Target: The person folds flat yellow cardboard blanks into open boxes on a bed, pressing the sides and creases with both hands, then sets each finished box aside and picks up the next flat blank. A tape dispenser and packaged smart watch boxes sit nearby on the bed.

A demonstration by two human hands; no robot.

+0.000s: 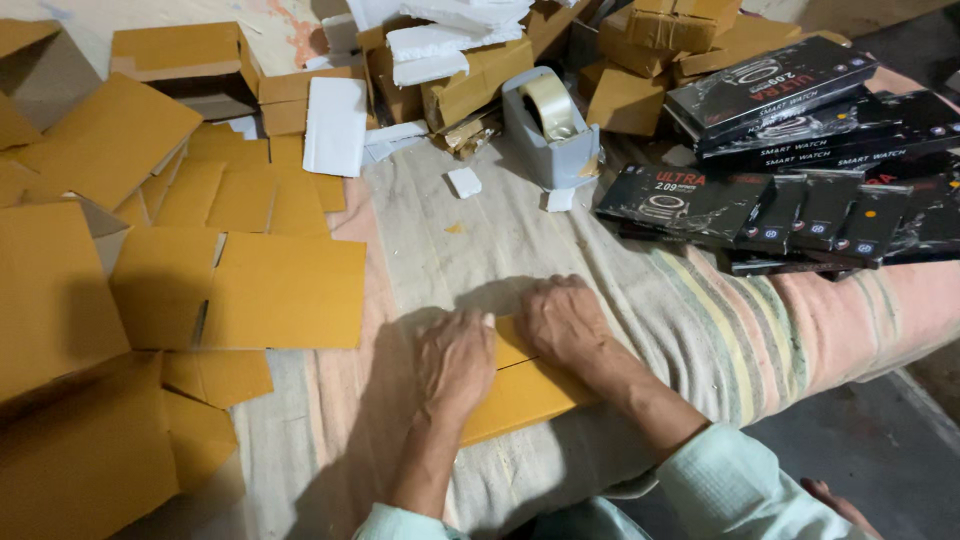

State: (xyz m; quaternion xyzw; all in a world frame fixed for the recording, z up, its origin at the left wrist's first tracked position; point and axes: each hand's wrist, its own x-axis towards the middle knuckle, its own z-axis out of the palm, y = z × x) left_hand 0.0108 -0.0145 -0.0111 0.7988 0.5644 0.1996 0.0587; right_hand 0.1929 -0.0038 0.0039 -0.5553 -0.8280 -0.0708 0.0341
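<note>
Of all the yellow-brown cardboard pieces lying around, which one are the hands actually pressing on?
The flat cardboard piece at the near edge of the striped cloth, under the left hand and right hand. The flat cardboard sheets to the left lie untouched.

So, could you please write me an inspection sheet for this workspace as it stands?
Surface: striped cloth spread over the work area.
Job's things: flat brown carton under both hands.
Clutter: brown cartons at left, black boxes at right, grey tape dispenser, white foam pieces.
Hands: left hand and right hand pressing palm-down on the carton.
Cables: nothing seen.
Surroundings: dark floor at lower right.
</note>
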